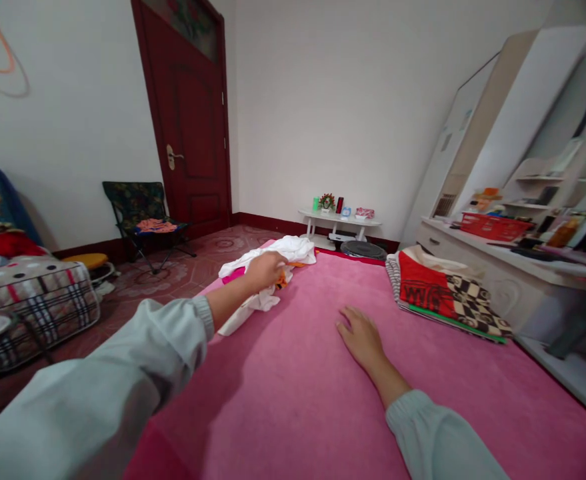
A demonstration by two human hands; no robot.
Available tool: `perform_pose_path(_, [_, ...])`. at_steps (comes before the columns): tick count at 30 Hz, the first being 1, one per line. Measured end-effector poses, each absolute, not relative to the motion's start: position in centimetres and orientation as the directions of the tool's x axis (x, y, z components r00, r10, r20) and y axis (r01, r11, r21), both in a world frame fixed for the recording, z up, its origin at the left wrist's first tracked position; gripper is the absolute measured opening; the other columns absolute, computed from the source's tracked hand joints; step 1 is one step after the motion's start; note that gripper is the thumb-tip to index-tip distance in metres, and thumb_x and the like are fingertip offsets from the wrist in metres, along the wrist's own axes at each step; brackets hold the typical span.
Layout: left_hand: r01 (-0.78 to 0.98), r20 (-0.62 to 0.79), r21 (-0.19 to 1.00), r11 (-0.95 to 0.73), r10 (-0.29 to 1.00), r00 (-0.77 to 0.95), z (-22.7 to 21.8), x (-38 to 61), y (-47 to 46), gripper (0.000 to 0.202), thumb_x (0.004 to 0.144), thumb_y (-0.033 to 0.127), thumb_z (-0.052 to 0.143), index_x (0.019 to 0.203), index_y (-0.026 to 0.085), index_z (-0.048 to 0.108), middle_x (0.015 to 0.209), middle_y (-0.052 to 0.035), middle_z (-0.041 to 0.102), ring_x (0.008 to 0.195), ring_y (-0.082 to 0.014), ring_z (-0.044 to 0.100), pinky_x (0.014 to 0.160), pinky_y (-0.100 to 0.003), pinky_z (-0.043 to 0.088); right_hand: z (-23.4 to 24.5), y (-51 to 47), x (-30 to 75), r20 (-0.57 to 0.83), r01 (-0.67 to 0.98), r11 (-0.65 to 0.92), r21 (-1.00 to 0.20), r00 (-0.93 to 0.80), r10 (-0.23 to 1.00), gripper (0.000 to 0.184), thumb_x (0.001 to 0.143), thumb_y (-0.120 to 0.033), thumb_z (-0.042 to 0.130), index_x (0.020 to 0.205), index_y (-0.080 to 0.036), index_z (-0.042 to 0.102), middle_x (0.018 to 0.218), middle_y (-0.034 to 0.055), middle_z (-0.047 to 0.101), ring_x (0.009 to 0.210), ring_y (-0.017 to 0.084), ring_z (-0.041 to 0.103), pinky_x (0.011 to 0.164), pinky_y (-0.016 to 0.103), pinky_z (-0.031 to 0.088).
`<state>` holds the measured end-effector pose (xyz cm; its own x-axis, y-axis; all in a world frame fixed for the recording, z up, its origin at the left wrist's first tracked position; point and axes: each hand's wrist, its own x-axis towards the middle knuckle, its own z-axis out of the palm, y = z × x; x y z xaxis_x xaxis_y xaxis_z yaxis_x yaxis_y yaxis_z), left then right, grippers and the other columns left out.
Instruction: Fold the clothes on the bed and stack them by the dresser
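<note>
My left hand (pixel 267 271) reaches into a loose pile at the far left edge of the pink bedcover (pixel 293 387). Its fingers are curled down on a white garment (pixel 295 249), their tips partly hidden in the cloth. Orange-and-black patterned fabric (pixel 283 277) shows beside the fingers, and a bright pink piece (pixel 233 275) lies under the wrist. Another white part (pixel 250 312) of the pile hangs toward me. My right hand (pixel 361 337) rests palm down on the bedcover with its fingers apart, holding nothing.
A folded stack of clothes (pixel 447 293), red and checkered on top, lies at the bed's right side. Beyond it stands a white dresser (pixel 437 241) with a red basket (pixel 495 227). A folding chair (pixel 140 207) and plaid bag (pixel 37 300) are left; a low white table (pixel 340 217) is behind.
</note>
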<state>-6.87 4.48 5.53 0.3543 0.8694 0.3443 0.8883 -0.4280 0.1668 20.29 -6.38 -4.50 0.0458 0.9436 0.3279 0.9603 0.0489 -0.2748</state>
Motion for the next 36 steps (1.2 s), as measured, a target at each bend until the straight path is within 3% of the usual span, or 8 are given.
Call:
perform_pose_path(3, [0.952,0.374,0.171,-0.253,0.911,0.175,6.8,-10.5,7.3,0.050,0.084,0.017,0.044,0.135,0.018,0.049,0.138,-0.0111,0.052,0.128,-0.0208,0.047,0.106,-0.030,0.035,-4.5,-6.4,20.2,0.334,0.962,0.046,-0.271,0.049,0.941,0.040,0.088,-0.028,0.046,0.123,-0.015,0.060,0.135,0.0135,0.054,0.127,0.025,0.047,0.107,0.041,0.032])
perform_pose_path(6, [0.977,0.311,0.177,-0.122,0.949,0.062,5.8,-12.6,9.0,0.058,0.081,0.021,0.054,0.137,0.011,0.043,0.130,-0.0179,0.057,0.119,-0.0247,0.055,0.098,-0.031,0.043,-4.5,-6.6,20.1,0.342,0.961,0.042,-0.272,0.056,0.938,0.040,0.088,-0.028,0.046,0.123,-0.016,0.060,0.135,0.0127,0.055,0.127,0.025,0.047,0.107,0.039,0.032])
perform_pose_path(14, [0.988,0.242,0.151,0.012,0.969,-0.048,3.8,-12.7,9.9,0.039,0.077,0.037,0.059,0.112,0.020,0.064,0.112,-0.0134,0.068,0.105,-0.0284,0.063,0.083,-0.032,0.049,-4.5,-6.6,19.9,0.354,0.960,0.044,-0.277,0.060,0.933,0.039,0.086,-0.026,0.046,0.121,-0.015,0.061,0.133,0.0129,0.056,0.125,0.025,0.049,0.105,0.039,0.033])
perform_pose_path(23, [0.988,0.364,0.143,0.049,0.926,-0.099,6.0,-12.5,8.8,0.035,0.089,0.034,0.041,0.113,0.018,0.061,0.112,-0.0161,0.066,0.103,-0.0285,0.062,0.080,-0.035,0.048,-4.1,-7.1,19.7,0.357,0.956,0.046,-0.291,0.064,0.932,0.038,0.086,-0.025,0.046,0.119,-0.016,0.062,0.132,0.0123,0.057,0.124,0.025,0.049,0.106,0.038,0.033])
perform_pose_path(27, [0.971,0.484,0.226,0.072,0.857,-0.176,9.8,-11.1,8.5,0.038,0.093,0.037,0.033,0.118,0.020,0.057,0.110,-0.0168,0.066,0.101,-0.0314,0.062,0.079,-0.039,0.048,-4.2,-7.0,19.7,0.378,0.939,0.061,-0.338,0.076,0.923,0.037,0.084,-0.025,0.049,0.117,-0.016,0.063,0.130,0.0120,0.058,0.124,0.025,0.049,0.107,0.038,0.032])
perform_pose_path(31, [0.905,0.664,0.386,-0.177,0.734,-0.140,15.1,-6.0,6.4,0.037,0.094,0.041,0.037,0.114,0.019,0.059,0.106,-0.0130,0.067,0.102,-0.0298,0.061,0.083,-0.038,0.047,-4.4,-6.6,20.1,0.404,0.807,0.096,-0.582,0.184,0.896,0.037,0.083,-0.028,0.049,0.115,-0.014,0.062,0.124,0.0139,0.062,0.117,0.024,0.055,0.104,0.036,0.037])
perform_pose_path(34, [0.711,0.725,0.374,-0.596,0.665,0.177,16.9,-0.4,2.3,0.034,0.093,0.035,0.041,0.110,0.014,0.062,0.105,-0.0100,0.068,0.100,-0.0239,0.061,0.089,-0.034,0.045,-4.5,-6.3,21.7,0.368,0.483,0.137,-0.865,0.423,0.828,0.046,0.086,-0.043,0.043,0.121,-0.015,0.057,0.120,0.0126,0.064,0.106,0.022,0.062,0.090,0.034,0.049])
perform_pose_path(36, [0.494,0.659,0.384,-0.780,0.606,0.446,15.9,3.2,-1.5,0.032,0.092,0.034,0.045,0.108,0.014,0.064,0.108,-0.0089,0.068,0.099,-0.0223,0.061,0.090,-0.033,0.045,-4.5,-6.2,23.7,0.319,0.245,0.216,-0.945,0.550,0.772,0.051,0.086,-0.052,0.040,0.120,-0.017,0.055,0.115,0.0108,0.066,0.097,0.021,0.066,0.077,0.032,0.053])
